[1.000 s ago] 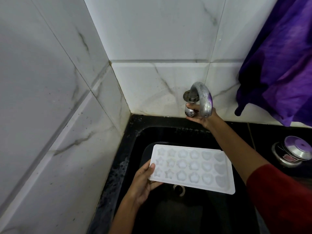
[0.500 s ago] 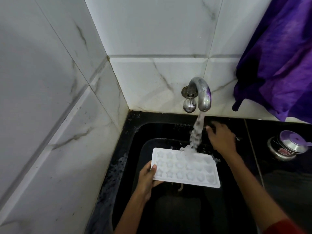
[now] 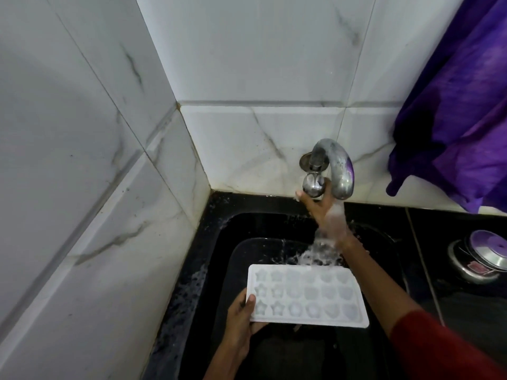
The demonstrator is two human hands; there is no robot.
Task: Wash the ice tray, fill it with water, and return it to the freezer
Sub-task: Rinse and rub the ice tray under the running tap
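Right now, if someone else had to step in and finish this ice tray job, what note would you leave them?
Left hand grips the ice tray by its left end, level over the black sink.
Right hand grips the tap knob; water runs from the spout over that wrist and splashes at the tray's far edge.
Done: tap on, rinse begun.
Left: finish washing, fill, take to freezer (not in view).

We've a dark red sleeve point(image 3: 444, 349) on our R arm, near right; L hand point(image 3: 241, 322), R hand point(image 3: 326, 215) & forearms are bare.
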